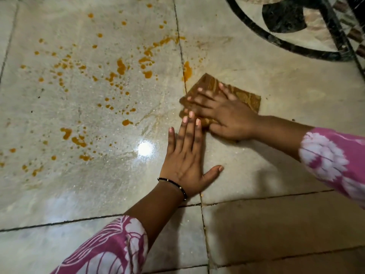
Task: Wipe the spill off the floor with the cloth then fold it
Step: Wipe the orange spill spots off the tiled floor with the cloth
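Cloth [242, 95]: brown-and-tan patterned, folded to a flat rectangle, lying on the floor [266, 155] just right of a dark tile joint, pinned under the right hand.

Right hand [223, 109]: palm down on the cloth, fingers straight and spread, pressing flat rather than curled round it; outline blurred. Sleeve [331, 161] pink with white print.

Left hand [187, 155]: flat on the floor just nearer the camera than the cloth, fingers straight, thumb splayed to the right, gripping nothing; fingertips reach the cloth's near-left edge, contact with it cannot be told. Black beaded bracelet [175, 184] at the wrist; matching pink-and-white sleeve below.

Spill [118, 70]: orange drops and small puddles scattered across the pale tile to the left of the cloth; one larger blot [187, 71] sits on the joint just beside the cloth's far-left corner. Faint orange smears on the tile beyond the cloth.

Floor: glossy pale marble tiles with dark joints, a bright light reflection [145, 148] near the left hand. Dark curved inlay band [276, 43] at the far right.
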{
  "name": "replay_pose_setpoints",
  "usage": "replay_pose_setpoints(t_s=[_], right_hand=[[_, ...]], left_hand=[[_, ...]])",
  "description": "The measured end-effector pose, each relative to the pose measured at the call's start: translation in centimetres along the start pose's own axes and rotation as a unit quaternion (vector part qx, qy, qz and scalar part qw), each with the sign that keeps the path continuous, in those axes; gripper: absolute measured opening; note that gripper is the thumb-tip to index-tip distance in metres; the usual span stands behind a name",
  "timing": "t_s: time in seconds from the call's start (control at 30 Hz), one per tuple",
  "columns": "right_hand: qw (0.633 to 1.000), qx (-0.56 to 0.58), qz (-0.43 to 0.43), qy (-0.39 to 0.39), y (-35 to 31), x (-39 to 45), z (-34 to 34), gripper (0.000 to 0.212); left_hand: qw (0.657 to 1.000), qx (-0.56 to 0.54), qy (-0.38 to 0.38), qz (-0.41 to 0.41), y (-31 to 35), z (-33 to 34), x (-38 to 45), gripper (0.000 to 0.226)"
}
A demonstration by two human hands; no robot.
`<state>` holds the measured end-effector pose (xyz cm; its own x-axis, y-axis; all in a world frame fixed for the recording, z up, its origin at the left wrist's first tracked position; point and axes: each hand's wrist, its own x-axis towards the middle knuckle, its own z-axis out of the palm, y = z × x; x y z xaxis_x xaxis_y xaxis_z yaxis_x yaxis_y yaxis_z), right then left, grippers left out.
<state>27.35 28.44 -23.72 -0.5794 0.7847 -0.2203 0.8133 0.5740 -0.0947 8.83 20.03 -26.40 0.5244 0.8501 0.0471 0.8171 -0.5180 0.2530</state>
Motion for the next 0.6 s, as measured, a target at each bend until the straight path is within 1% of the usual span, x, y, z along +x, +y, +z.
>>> replay_pose_setpoints(t_s=[0.07,0.13,0.17,0.23,0.3,0.33,0.37,0.43,0.5,0.57,0.6], right_hand=[[0.999,0.018,-0.042,0.006,0.5,-3.2,0.7,0.072],[1.0,0.012,-0.028,0.002,2.7,-5.5,0.7,0.072],[1.0,0.009,-0.005,-0.002,3.9,-5.6,0.5,0.073],[0.997,0.018,0.07,0.003,5.2,-3.5,-0.2,0.075],[0.986,0.031,0.163,0.019,4.5,0.1,-0.6,0.072],[0.98,0.039,0.193,0.022,3.7,1.9,-0.8,0.068],[0.98,0.045,0.194,0.023,2.5,3.3,-0.9,0.064],[0.992,0.034,0.123,0.023,0.4,4.1,-0.7,0.063],[0.999,0.007,0.037,0.022,-0.6,2.3,-0.2,0.066],[1.0,0.006,-0.011,0.024,0.1,-1.1,0.5,0.068],[0.999,0.014,-0.015,0.024,0.8,-2.8,0.9,0.068]], left_hand=[[1.0,-0.01,0.005,0.001,0.0,0.0,0.0,0.104],[1.0,-0.011,0.002,0.005,0.0,-0.1,0.0,0.104],[1.0,-0.008,-0.002,0.006,0.0,-0.1,0.0,0.104],[1.0,-0.002,-0.008,0.009,0.0,-0.2,0.1,0.103],[1.0,-0.003,-0.017,0.009,0.0,-0.2,0.0,0.103],[1.0,-0.003,-0.018,0.008,0.0,-0.2,0.1,0.103],[1.0,-0.002,-0.018,0.006,0.0,-0.2,0.1,0.103],[1.0,0.0,-0.016,0.007,0.0,-0.3,0.2,0.102],[1.0,-0.002,-0.016,0.006,0.0,-0.3,0.1,0.102],[1.0,-0.003,-0.012,0.006,0.0,-0.2,0.0,0.103],[1.0,-0.003,-0.011,0.007,-0.1,-0.1,0.0,0.102]])
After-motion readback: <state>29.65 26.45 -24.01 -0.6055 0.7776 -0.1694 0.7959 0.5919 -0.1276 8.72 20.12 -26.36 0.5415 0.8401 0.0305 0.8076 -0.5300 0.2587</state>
